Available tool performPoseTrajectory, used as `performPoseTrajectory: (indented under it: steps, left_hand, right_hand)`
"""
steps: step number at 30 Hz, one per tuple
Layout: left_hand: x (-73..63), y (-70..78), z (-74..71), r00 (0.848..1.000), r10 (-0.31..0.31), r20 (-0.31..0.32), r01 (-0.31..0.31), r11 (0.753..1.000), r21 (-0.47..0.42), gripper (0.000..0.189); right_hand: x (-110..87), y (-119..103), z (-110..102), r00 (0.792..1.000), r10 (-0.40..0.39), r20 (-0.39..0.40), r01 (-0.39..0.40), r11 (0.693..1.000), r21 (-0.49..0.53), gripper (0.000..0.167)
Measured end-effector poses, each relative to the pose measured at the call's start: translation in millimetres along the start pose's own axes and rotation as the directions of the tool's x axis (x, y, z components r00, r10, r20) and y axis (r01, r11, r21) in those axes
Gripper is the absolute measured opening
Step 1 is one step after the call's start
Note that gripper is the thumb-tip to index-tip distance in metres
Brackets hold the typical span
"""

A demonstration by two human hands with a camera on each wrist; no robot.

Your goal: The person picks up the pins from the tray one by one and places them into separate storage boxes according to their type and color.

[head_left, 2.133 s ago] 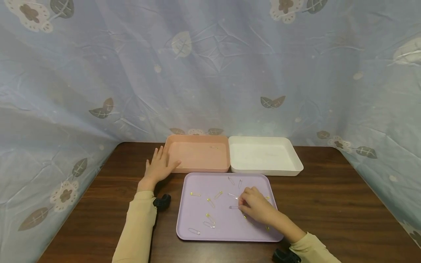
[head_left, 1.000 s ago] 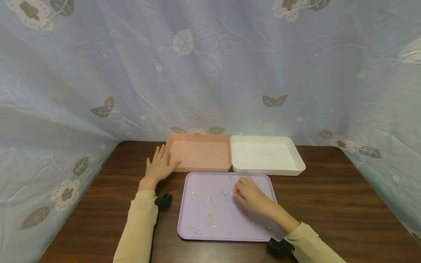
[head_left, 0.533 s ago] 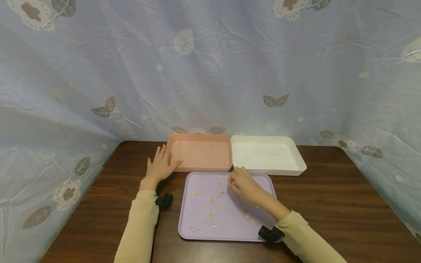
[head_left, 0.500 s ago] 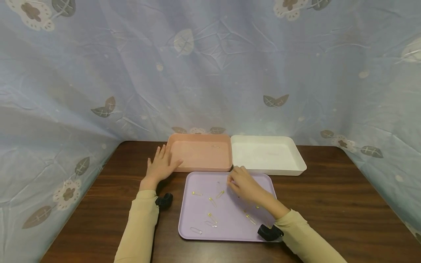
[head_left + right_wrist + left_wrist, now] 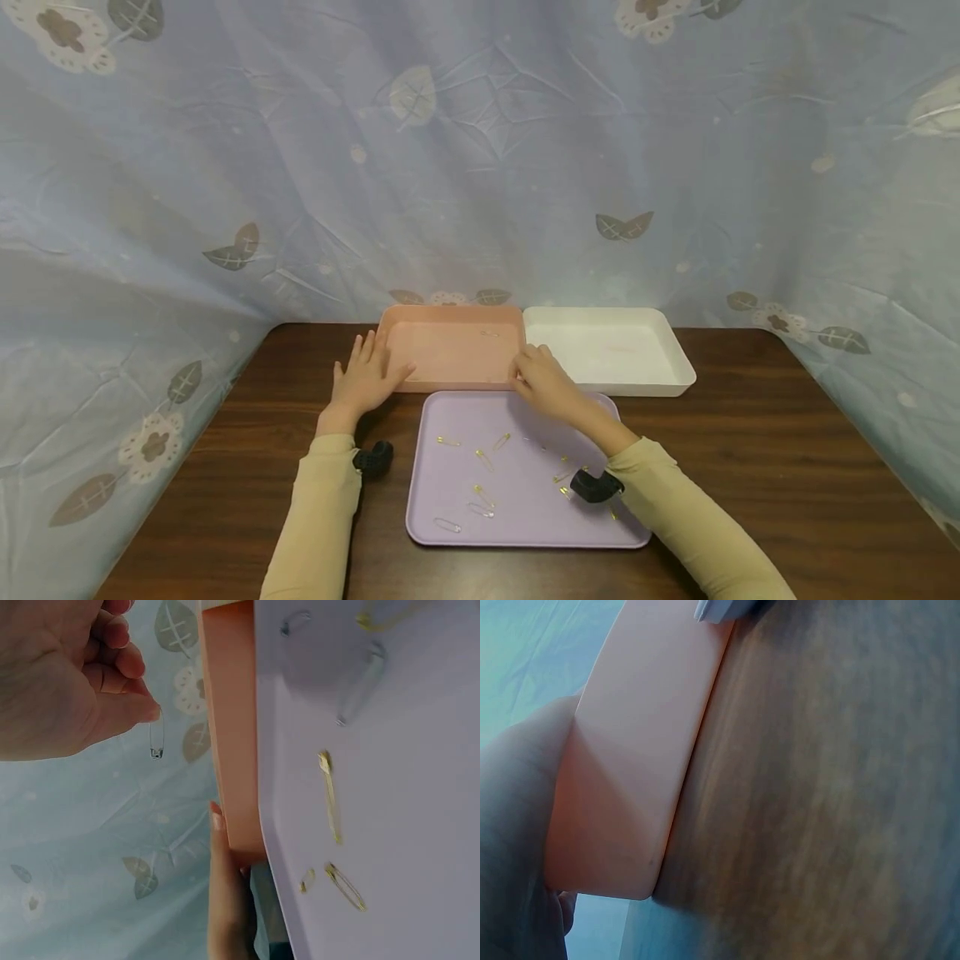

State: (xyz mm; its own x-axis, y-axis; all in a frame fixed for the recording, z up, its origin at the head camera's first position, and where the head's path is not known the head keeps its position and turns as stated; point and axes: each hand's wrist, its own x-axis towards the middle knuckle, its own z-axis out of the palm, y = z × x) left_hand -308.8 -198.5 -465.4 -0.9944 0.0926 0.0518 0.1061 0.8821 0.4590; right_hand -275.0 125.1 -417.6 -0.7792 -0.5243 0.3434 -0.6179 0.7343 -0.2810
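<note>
In the right wrist view my right hand [image 5: 82, 682] pinches a silver safety pin [image 5: 157, 739] between thumb and finger, its head hanging down. The head view shows that hand [image 5: 545, 383] over the front right corner of the peach tray [image 5: 450, 385], where it hides part of the rim. My left hand [image 5: 363, 379] rests at the peach tray's front left corner, fingers extended along the side and thumb spread across the front edge. One silver safety pin [image 5: 489, 334] lies inside this tray. Several gold safety pins [image 5: 484, 460] and silver safety pins [image 5: 447, 525] lie scattered on the lilac tray [image 5: 525, 537].
A white tray [image 5: 611, 389] stands right beside the peach one. Both are behind the lilac tray on a dark wooden table [image 5: 750, 467]. A patterned light-blue cloth [image 5: 480, 183] hangs behind and at the sides. Black wrist devices [image 5: 596, 486] sit on both arms.
My right hand has picked a silver safety pin off the lilac tray and moved back and left with it to the peach tray's corner. My left hand has stayed in place.
</note>
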Motion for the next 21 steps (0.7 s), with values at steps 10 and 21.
performPoseTrajectory:
  steps: [10,21]
  left_hand:
    - [-0.5,0.2,-3.9,1.000,0.001,0.004,-0.001,1.000,0.012,0.093]
    - [-1.0,1.2,-2.3,1.000,-0.004,0.001,0.004,1.000,0.013,0.093]
  right_hand:
    - [38.7,14.3,2.2,0.995,0.089,0.044,-0.091,0.995,0.034,0.009]
    - [75.7,18.0,17.0,0.996,0.080,0.038,-0.079,0.996,-0.033,0.011]
